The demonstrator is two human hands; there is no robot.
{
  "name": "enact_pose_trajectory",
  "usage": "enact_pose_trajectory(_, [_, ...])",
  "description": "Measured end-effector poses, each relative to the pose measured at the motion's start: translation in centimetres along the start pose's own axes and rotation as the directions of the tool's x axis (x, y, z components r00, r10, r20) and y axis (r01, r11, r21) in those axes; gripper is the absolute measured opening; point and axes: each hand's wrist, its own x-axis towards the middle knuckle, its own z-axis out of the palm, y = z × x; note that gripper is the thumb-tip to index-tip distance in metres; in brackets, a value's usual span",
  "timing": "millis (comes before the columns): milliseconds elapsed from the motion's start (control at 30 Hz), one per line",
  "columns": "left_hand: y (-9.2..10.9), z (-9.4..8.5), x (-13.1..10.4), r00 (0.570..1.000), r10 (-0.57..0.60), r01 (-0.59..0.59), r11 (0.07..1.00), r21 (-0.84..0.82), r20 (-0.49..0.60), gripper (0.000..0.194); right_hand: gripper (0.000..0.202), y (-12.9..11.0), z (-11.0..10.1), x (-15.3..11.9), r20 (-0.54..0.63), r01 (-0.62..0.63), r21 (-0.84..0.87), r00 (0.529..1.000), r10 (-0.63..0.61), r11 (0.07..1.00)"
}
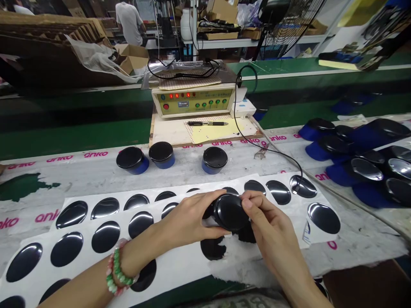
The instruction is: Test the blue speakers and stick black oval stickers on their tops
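Note:
My left hand [192, 216] is wrapped round the side of a short round device [231, 212] with a glossy black face turned towards me. At the face's right rim, the thumb and fingers of my right hand [269, 222] are pinched together. Whether they grip the rim itself or the edge of a thin disc on it, I cannot tell. Under both hands lie white sheets [180, 265] carrying rows of round glossy black stickers [105, 236]. Near my wrists, one sheet is torn, with a ragged black sticker [212, 249] beside the tear.
Three blue round devices with black tops [214, 159] stand behind the sheets. Several more [330, 147] are crowded at the right. A control box [194, 100] with lit red digits sits at the back, a pen [208, 123] before it. A cable [276, 149] crosses to the right-hand stickers.

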Motion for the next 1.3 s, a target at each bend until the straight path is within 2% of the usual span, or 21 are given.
enact_pose_trajectory(267, [0.0,0.1,0.0,1.000,0.007,-0.007,1.000,0.007,0.002,0.071,0.023,0.0,0.3,0.0,-0.046,0.081,-0.135,0.995,-0.088,0.988])
enact_pose_trajectory(533, [-0.1,0.1,-0.1,1.000,0.010,-0.010,1.000,0.015,0.002,0.069,0.020,-0.1,0.7,-0.3,-0.064,0.241,-0.329,0.959,-0.276,0.913])
enact_pose_trajectory(1000, [-0.3,0.0,-0.1,1.000,0.003,-0.004,0.999,0.045,0.029,0.072,0.019,-0.1,1.1,-0.3,-0.024,0.331,-0.508,0.917,-0.397,0.795])
enact_pose_trajectory(1100, [-0.2,0.0,-0.2,0.999,0.026,-0.028,0.998,0.051,0.039,0.071,0.023,-0.9,0.6,-0.1,0.052,0.353,-0.631,0.908,-0.416,0.691])
enact_pose_trajectory(1167, [-0.1,0.0,-0.3,0.999,0.026,-0.029,0.998,0.057,0.046,0.071,0.033,-2.0,-0.3,0.5,0.120,0.284,-0.781,0.942,-0.313,0.556])
enact_pose_trajectory(1233, [0.1,0.0,-0.3,0.999,-0.001,-0.002,0.998,0.063,0.050,0.070,0.044,-3.1,-1.1,1.2,0.068,0.128,-0.914,0.984,-0.166,0.386])
enact_pose_trajectory(1267, [0.2,0.0,-0.3,0.999,-0.016,0.013,0.998,0.062,0.047,0.070,0.045,-3.5,-1.4,1.5,0.017,0.057,-0.940,0.992,-0.122,0.335])
enact_pose_trajectory(1300, [0.2,-0.1,-0.3,0.999,-0.025,0.023,0.998,0.058,0.042,0.070,0.044,-3.8,-1.5,1.7,-0.010,0.019,-0.945,0.996,-0.087,0.328])
